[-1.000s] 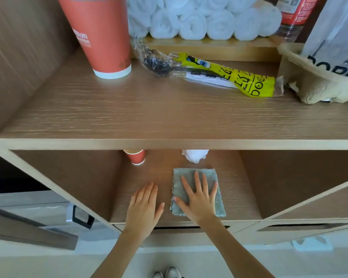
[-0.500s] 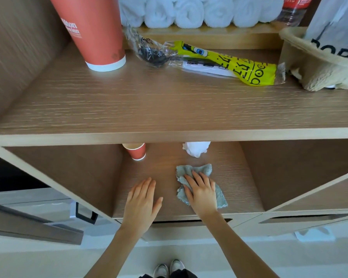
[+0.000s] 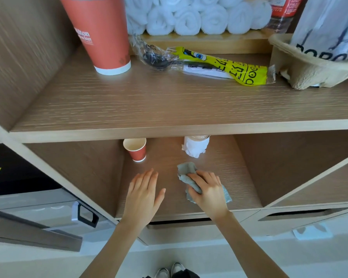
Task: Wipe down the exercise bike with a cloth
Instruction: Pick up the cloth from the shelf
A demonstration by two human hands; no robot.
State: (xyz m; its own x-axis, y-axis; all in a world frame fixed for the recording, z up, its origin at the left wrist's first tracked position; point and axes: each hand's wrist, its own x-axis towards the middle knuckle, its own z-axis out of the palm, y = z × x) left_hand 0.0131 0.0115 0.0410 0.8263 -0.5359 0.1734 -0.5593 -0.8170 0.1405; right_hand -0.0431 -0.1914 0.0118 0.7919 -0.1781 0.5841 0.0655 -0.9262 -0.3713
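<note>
A grey-green cloth [image 3: 186, 173] lies bunched on the lower wooden shelf [image 3: 235, 177]. My right hand [image 3: 208, 192] grips it, fingers curled over the crumpled fabric, with cloth showing on both sides of the hand. My left hand [image 3: 144, 192] rests flat on the same shelf, to the left of the cloth, fingers straight and holding nothing. No exercise bike is in view.
A small red paper cup [image 3: 136, 149] and a white wrapped cup [image 3: 195, 146] stand at the back of the lower shelf. The upper shelf [image 3: 169, 109] carries a tall red cup [image 3: 100, 35], a yellow wrapped utensil pack [image 3: 219, 65], rolled white towels [image 3: 197, 15] and a cardboard cup carrier [image 3: 309, 63].
The cloth lay flat under my open right hand; the fingers have since curled and gathered it into a bunch. My left hand stays flat on the shelf.
</note>
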